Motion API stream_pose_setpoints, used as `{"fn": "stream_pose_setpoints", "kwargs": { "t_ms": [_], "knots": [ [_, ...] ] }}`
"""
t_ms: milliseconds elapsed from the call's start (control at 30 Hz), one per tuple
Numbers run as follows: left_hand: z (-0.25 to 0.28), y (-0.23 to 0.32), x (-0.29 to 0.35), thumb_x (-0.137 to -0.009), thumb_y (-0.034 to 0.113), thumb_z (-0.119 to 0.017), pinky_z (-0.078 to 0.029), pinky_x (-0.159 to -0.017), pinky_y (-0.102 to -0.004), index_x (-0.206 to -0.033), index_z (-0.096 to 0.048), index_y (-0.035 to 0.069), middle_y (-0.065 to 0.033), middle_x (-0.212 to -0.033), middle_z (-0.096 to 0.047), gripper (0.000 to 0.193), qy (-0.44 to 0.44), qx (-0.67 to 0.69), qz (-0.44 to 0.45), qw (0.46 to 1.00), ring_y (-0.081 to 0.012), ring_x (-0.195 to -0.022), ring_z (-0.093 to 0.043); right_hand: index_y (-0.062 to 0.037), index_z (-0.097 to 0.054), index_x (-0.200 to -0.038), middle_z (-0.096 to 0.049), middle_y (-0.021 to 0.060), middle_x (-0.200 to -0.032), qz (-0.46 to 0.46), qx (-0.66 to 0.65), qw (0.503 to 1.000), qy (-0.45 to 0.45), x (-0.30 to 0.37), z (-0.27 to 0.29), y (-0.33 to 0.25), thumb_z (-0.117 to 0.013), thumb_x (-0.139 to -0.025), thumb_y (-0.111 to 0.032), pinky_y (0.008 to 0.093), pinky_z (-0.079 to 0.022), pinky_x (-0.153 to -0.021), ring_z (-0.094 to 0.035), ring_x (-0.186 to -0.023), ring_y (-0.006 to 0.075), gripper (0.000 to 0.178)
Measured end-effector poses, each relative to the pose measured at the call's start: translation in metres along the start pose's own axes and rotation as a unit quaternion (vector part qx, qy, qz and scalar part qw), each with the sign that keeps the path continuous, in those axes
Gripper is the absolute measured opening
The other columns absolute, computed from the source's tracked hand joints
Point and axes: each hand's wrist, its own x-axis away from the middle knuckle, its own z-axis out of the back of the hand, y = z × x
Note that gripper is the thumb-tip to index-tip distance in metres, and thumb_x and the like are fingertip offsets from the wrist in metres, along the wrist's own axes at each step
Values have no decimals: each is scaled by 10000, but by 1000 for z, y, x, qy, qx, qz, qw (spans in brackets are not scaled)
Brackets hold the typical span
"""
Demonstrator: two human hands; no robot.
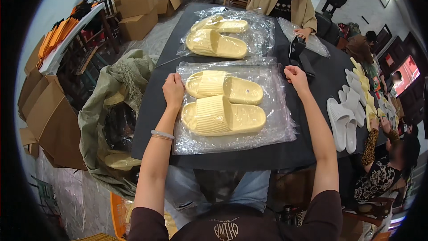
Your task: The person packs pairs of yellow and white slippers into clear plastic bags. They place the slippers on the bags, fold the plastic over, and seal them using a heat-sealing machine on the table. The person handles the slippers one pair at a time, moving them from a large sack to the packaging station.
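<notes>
A clear plastic bag (276,125) lies flat on the black-covered table in front of me. Inside it are two pale yellow slides, the upper slide (245,90) and the lower slide (246,118), side by side with their ribbed straps toward the left. My left hand (173,91) is closed at the bag's left edge, near the upper slide's strap. Opposite it, my right hand (296,79) is closed at the bag's upper right edge, its thumb and fingers pinched together. Farther up the table, another clear bag (263,35) holds a second yellow pair.
A dark device (302,60) stands beyond my right hand. Across the table, a person (287,4) handles a plastic bag (317,44). White slides (341,122) line the right side, where a person (388,165) works. A green sack (100,107) is at left, near cardboard boxes (53,120).
</notes>
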Motion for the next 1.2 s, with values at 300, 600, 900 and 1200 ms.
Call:
{"fn": "stream_pose_setpoints", "kwargs": {
  "t_ms": [300,600,900,1200],
  "knots": [
    [25,13,-3,-890,239,-584,-491,-779,-349,-1271,-486,-7,-150,-941,-657,464,-59,5,-28,998,-229,-841,-646,-23,-631,-1017,-642,30,-869,-176,18,951,-255,88,18,-49,-523,-931,-430,213,-454,-636,-543,-712,69,430],
    [134,88,99,-918,419,-514,-462,-656,-412,-797,-596,0,-195,-760,-623,443,-143,-286,1,947,-372,-746,-606,21,-635,-1000,-647,81,-1036,-90,-82,946,-300,104,28,-63,-630,-869,-232,258,-469,-744,-577,-802,100,285],
    [129,87,137,-855,452,-596,-491,-633,-364,-824,-653,25,-115,-700,-654,432,-249,-277,-15,928,-280,-676,-647,99,-389,-1302,-526,343,-1192,-200,-543,668,-467,83,44,-18,-347,-948,-251,308,-550,-564,-672,-764,318,500],
    [134,79,141,-869,334,-604,-487,-650,-363,-829,-632,24,-100,-747,-672,314,-270,-119,72,953,-266,-710,-651,-122,-625,-1143,-619,47,-827,240,222,898,-296,74,-30,-52,-645,-820,-147,249,-423,-595,-534,-659,119,325]
  ]
}}
